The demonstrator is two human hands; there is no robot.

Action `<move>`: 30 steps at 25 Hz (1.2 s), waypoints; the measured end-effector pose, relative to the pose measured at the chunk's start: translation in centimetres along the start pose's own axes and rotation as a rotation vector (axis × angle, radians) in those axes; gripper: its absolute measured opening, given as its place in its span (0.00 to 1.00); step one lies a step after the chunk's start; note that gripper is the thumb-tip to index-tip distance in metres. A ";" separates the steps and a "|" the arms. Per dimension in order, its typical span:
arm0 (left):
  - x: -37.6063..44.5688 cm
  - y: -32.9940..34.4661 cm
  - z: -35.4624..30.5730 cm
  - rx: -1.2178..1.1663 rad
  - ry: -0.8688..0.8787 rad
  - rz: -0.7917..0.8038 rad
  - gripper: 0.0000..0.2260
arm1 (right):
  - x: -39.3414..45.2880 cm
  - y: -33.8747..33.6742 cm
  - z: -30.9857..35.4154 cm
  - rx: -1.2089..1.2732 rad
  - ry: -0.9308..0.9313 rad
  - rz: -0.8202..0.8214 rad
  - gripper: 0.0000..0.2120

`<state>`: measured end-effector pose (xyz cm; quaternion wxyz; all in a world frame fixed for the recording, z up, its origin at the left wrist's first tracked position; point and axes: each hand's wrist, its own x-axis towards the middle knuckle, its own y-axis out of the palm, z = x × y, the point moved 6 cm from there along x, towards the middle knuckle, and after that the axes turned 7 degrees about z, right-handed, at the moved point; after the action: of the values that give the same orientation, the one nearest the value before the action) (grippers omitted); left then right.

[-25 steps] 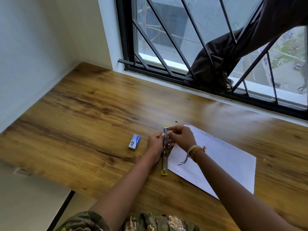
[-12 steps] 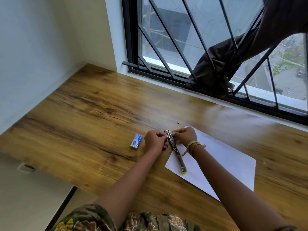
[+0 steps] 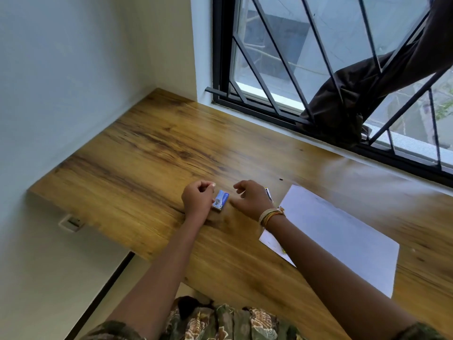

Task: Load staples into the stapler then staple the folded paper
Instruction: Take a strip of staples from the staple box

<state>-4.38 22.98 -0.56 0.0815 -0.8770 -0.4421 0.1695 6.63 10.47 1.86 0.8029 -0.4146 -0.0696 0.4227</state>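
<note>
Stapler [image 3: 269, 194] lies on the table [image 3: 137, 163] just behind the right hand [image 3: 250, 198], at the paper's [image 3: 338, 236] left corner, mostly hidden by the wrist; only a sliver of metal shows, so I cannot tell whether its tray is open. Between the two hands, toward the table's near-left edge, sits the blue staple box [image 3: 220, 200]. The left hand [image 3: 197, 200] is curled, its fingers touching or pinching the box's left side; the view is too blurred to say which. The right hand hovers just beside the box with fingers loosely bent, holding nothing. By my reading the step in hand is fetching staples, with loading not yet done. The next move calls for steadying the box with one hand and sliding it open with the other, drawing a strip out without breaking it.
</note>
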 end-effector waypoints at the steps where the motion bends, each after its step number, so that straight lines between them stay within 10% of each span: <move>1: 0.1 -0.4 0.6 -0.011 -0.022 -0.004 0.05 | 0.3 1.6 0.2 -0.055 0.014 0.077 0.24; 9: -0.7 -0.2 2.6 -0.037 -0.128 0.089 0.10 | 0.1 2.7 0.7 -0.095 -0.075 0.011 0.25; 16: -3.3 6.9 1.3 -0.740 -0.635 0.679 0.24 | -0.7 -0.1 -0.7 0.087 -0.100 0.004 0.25; 23: -4.7 9.2 1.5 -0.837 -0.652 0.774 0.23 | -0.1 -0.5 -3.0 0.334 0.099 0.252 0.04; 26: -5.0 9.3 1.5 -0.808 -0.669 0.794 0.23 | 0.2 -0.4 -3.0 0.366 0.139 0.280 0.13; 30: -4.4 9.7 1.9 -0.866 -0.644 0.767 0.25 | -0.4 -0.9 -3.0 0.335 0.062 -0.016 0.09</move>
<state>-0.21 13.62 -4.16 -0.4809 -0.8313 -0.1291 0.2470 8.35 8.12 0.67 0.8658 -0.2871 0.0233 0.4092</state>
